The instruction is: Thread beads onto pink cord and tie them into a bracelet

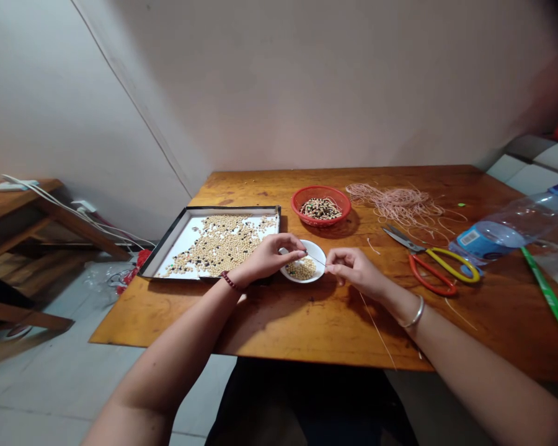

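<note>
Needle (317, 261) pinched by right hand (353, 267) | left hand (272, 254) pinches bead over dish (317, 249)

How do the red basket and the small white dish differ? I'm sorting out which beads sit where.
The red basket is woven mesh and holds mixed dark and pale beads; the small white dish is smooth and holds only pale beads. The basket stands untouched farther back; the dish lies under the left hand and right hand. Both are round.
</note>
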`<state>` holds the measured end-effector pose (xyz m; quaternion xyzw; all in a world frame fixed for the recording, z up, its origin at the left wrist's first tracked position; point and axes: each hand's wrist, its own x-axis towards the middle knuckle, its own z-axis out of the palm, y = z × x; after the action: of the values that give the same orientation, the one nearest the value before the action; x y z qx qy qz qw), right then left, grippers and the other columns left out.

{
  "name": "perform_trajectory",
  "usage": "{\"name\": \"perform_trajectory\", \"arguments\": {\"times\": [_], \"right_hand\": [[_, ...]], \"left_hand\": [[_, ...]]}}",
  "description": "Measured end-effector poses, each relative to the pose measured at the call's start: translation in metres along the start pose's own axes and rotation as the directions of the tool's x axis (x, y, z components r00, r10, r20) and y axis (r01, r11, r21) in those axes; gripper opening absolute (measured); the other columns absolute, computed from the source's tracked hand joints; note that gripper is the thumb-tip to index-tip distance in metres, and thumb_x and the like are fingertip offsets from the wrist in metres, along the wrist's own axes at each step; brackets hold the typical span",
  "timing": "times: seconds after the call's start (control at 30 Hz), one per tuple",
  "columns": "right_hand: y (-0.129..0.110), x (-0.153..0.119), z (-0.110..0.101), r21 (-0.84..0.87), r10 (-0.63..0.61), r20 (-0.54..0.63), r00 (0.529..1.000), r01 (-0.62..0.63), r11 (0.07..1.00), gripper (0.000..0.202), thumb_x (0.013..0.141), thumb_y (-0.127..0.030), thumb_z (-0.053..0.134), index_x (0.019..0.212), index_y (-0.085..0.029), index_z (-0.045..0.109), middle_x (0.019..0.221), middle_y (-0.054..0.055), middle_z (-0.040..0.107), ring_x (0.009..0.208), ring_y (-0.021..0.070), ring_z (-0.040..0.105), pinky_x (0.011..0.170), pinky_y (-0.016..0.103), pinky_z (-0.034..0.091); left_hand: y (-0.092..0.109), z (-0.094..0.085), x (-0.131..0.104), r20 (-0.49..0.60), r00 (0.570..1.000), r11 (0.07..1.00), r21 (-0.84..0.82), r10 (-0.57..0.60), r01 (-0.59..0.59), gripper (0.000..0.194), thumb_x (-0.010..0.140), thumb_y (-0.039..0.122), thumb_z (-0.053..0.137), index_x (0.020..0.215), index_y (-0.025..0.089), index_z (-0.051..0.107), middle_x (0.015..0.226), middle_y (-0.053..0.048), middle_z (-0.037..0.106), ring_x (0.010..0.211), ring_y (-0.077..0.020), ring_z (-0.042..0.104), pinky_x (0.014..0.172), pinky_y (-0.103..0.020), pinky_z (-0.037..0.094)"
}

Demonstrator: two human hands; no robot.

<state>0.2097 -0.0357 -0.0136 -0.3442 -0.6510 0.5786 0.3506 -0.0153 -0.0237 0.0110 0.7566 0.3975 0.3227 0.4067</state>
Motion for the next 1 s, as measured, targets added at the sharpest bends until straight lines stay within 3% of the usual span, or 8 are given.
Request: {"name": "perform_trajectory", "arguments": {"times": [0.5, 0.77, 1.0], "right_hand": [[-0.0006, 0.0021, -0.0003, -0.023, 0.036, 0.006, 0.999, -0.036, 0.999, 0.018, 0.069, -0.031, 0.063, 0.064, -0.016, 0.055, 0.054, -0.004, 0.048, 0.045, 0.0077, 0.045, 0.045, 0.021, 0.035], [-0.0006, 0.0016, 0.0012, -0.037, 0.037, 0.085, 0.996, -0.034, 0.999, 0.026, 0.076, -0.041, 0.064, 0.073, -0.015, 0.059, 0.063, -0.001, 0.054, 0.056, 0.0103, 0.052, 0.056, 0.024, 0.04], [0.001, 0.0012, 0.0017, -0.036, 0.073, 0.084, 0.994, -0.07, 0.997, 0.032, 0.079, -0.046, 0.062, 0.083, -0.015, 0.064, 0.07, 0.003, 0.061, 0.066, 0.0138, 0.056, 0.062, 0.026, 0.041]], "left_hand": [[0.0018, -0.0009, -0.0004, 0.013, 1.0, 0.998, 0.056, -0.001, 0.0, 0.021, 0.081, 0.033, 0.064, 0.086, 0.013, 0.066, 0.088, -0.006, 0.067, 0.074, -0.0109, 0.057, 0.066, -0.022, 0.045], [0.007, -0.0038, -0.0022, 0.059, 0.997, 0.997, -0.044, -0.059, 0.062, 0.027, 0.078, 0.038, 0.067, 0.088, 0.013, 0.066, 0.088, -0.007, 0.067, 0.077, -0.0121, 0.059, 0.068, -0.023, 0.047], [0.0057, -0.0026, -0.0016, 0.084, 0.996, 0.999, -0.043, -0.011, 0.015, 0.026, 0.084, 0.038, 0.061, 0.086, 0.012, 0.067, 0.087, -0.007, 0.068, 0.078, -0.0123, 0.06, 0.071, -0.023, 0.046]]}}
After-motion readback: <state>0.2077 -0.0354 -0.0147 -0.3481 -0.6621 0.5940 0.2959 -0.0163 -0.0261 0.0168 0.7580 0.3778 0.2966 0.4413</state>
